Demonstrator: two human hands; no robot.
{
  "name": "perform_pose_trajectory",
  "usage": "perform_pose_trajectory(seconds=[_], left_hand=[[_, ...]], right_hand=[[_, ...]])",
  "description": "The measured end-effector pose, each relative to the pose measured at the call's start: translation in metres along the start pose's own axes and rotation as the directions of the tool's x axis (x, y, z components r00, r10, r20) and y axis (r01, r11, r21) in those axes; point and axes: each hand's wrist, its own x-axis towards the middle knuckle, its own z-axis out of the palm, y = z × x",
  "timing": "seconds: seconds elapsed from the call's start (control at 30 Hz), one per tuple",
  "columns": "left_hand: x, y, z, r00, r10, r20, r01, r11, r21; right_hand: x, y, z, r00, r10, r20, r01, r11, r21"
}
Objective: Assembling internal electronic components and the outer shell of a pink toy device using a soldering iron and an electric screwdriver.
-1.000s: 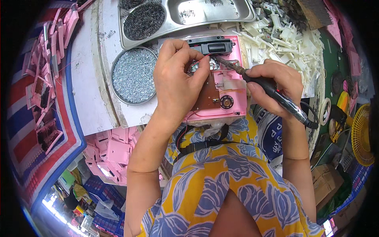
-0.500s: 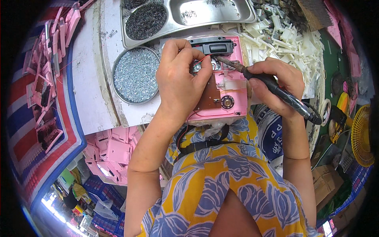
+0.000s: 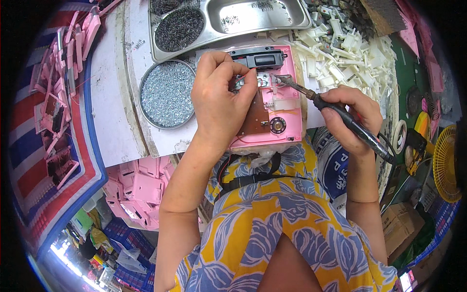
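My right hand (image 3: 354, 119) grips a soldering iron (image 3: 360, 132) by its black handle. The iron's metal tip points left over a pink plastic casing (image 3: 291, 109), near the small metal parts at its upper middle. Thumb and forefinger of my left hand (image 3: 219, 95) are pinched together above the casing's left side, on a thin red wire that is mostly hidden. Inside the casing are a brown circuit board (image 3: 256, 118), a round metal-rimmed part (image 3: 278, 125) and a white plastic piece (image 3: 287, 104). A black plastic part (image 3: 265, 60) lies along its far edge.
Left of the casing stands a round tin (image 3: 168, 95) full of small screws. Behind it is a metal tray (image 3: 206, 36) with dark springs. White plastic parts (image 3: 335, 61) are heaped at the far right. Pink casings (image 3: 146, 187) are piled below left; a yellow fan guard (image 3: 445, 163) is at right.
My right hand has drawn the soldering iron back to the right, so its tip has left the spot by my left fingertips. My left hand keeps its pinch almost in place.
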Motion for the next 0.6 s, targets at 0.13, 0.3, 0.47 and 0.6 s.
perform_pose_trajectory(seconds=[0.13,0.3,0.47,0.6], left_hand=[[0.0012,0.0061,-0.0012,0.996,-0.081,0.028,0.082,0.996,-0.027],[0.0014,0.0015,0.0020,0.999,0.004,-0.038,-0.006,0.999,-0.041],[0.0011,0.0053,-0.0004,0.999,-0.038,0.002,0.038,0.999,-0.025],[0.0008,0.0088,-0.0028,0.996,-0.077,0.032,0.078,0.997,-0.008]], right_hand=[[-0.0011,0.0004,-0.0038,0.999,-0.032,-0.006,0.032,0.999,0.003],[0.0012,-0.0003,-0.0046,0.997,-0.074,0.014,0.074,0.997,-0.003],[0.0024,0.0006,-0.0043,0.996,-0.080,0.029,0.080,0.996,-0.024],[0.0025,0.0031,-0.0032,0.994,-0.106,0.014,0.106,0.994,-0.020]])
